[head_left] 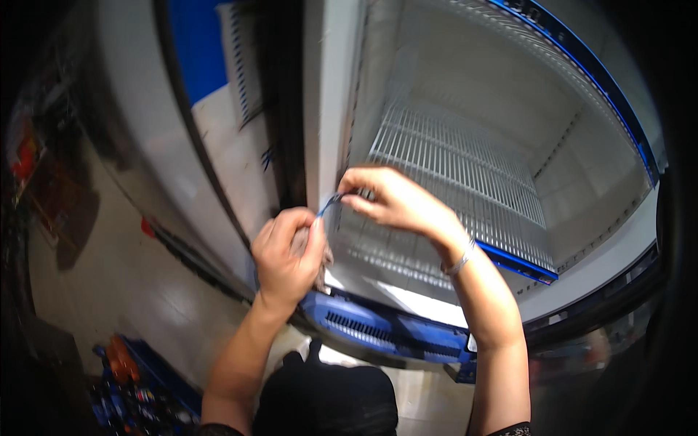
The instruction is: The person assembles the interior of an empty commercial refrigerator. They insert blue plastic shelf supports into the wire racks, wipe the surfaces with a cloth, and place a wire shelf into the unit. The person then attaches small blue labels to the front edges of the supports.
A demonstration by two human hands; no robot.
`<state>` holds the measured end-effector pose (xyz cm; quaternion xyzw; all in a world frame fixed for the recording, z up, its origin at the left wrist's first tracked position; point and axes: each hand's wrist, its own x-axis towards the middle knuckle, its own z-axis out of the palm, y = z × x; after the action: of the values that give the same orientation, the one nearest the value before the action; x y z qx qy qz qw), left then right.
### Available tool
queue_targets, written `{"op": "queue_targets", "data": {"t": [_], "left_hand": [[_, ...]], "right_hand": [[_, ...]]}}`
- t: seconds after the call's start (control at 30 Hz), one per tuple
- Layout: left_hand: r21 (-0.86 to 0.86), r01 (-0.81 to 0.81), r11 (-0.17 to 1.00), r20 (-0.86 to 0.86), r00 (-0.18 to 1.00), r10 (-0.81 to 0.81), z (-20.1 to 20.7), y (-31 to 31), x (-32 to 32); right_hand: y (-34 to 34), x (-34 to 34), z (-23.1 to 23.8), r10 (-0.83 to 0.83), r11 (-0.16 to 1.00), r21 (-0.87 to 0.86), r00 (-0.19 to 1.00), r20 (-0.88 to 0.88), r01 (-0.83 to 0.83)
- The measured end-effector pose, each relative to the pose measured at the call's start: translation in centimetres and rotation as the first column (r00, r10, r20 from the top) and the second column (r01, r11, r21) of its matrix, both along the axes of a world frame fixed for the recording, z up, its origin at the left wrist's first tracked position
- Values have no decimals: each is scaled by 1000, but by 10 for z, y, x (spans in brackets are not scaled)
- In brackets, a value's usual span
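Note:
A thin blue and dark strand [329, 204], perhaps a wire or strip, stretches between my two hands. One end is pinched between the thumb and finger of my left hand [282, 253]. My right hand [398, 200] pinches the other end, a little higher and to the right. A crumpled brownish cloth [325, 267] shows beside my left hand; whether that hand also grips it I cannot tell. Both hands are in front of the pale left frame [327, 109] of an upright display fridge. My right forearm reaches across the fridge opening.
Inside the fridge is a white wire shelf [458, 160] with a blue front strip [516, 263]. A blue vented panel [363, 320] runs along its base. Another white cabinet [138, 109] stands at left. On the floor at lower left is a blue crate [171, 370] of assorted items.

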<state>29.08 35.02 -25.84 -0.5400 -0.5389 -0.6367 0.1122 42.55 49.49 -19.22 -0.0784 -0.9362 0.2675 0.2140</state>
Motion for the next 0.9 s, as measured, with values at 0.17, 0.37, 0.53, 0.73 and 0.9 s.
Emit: {"op": "queue_targets", "data": {"t": [0.17,0.37,0.53,0.73,0.9], "left_hand": [[37,39,999,74,996,-42,10,-5,3],[-27,341,939,501,818,-283,46,-6,-1],[-77,414,907,465,820,-335,75,-13,-6],[-240,439,866,398,858,-325,106,-33,-9],[-378,448,810,490,840,-235,141,-52,3]], "right_hand": [[-13,7,5,43,979,-182,971,-237,-87],[-18,9,16,15,799,-571,956,-293,-187],[-39,-7,22,-27,781,-599,949,-315,-176],[-81,10,50,-127,778,-623,951,-283,-82],[-114,32,76,-279,467,-881,933,-226,-74]]}}
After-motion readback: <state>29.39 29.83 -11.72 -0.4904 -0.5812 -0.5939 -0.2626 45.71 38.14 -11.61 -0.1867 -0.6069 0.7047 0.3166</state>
